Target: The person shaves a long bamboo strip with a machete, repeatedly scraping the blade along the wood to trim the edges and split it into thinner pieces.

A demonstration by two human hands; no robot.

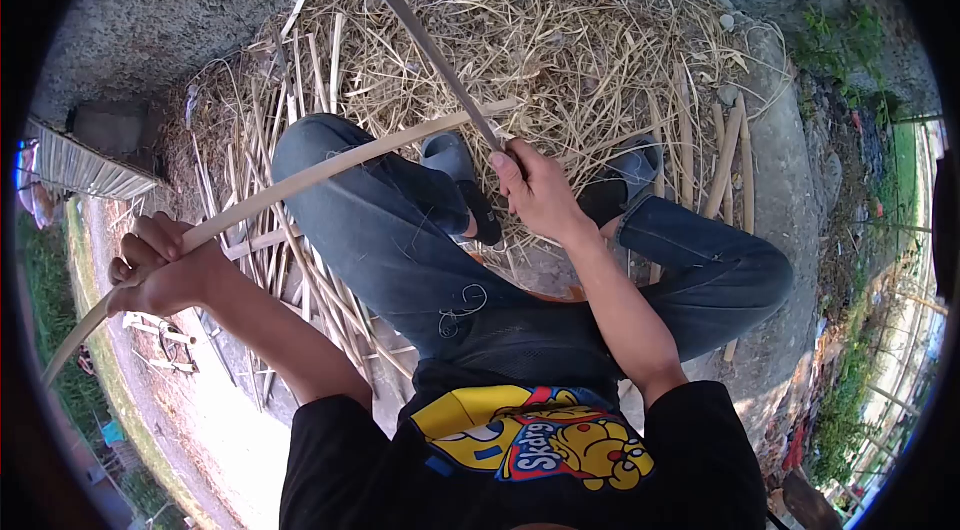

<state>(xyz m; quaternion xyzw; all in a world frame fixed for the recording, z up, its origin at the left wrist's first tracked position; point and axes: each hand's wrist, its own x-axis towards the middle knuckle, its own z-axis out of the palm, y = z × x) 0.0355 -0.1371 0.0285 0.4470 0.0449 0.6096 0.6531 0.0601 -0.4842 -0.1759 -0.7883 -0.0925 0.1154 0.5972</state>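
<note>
My left hand (165,265) is closed around a long, pale bamboo strip (330,167). From there the strip slants up across my raised knee, and its other end trails off past the hand to the lower left. In my right hand (540,192) is the handle of a machete (430,52), its long, narrow dark blade pointing up and to the left. Near its base, the blade overlaps the strip's far end in this view. My right fingers wrap the handle and hide most of it.
Straw-like shavings (520,40) cover the ground ahead, up to a rough grey wall (190,20). Several loose bamboo strips (325,295) lie beside my left leg, and more bamboo pieces (727,165) lie at the right. My slippers (635,165) rest among the shavings.
</note>
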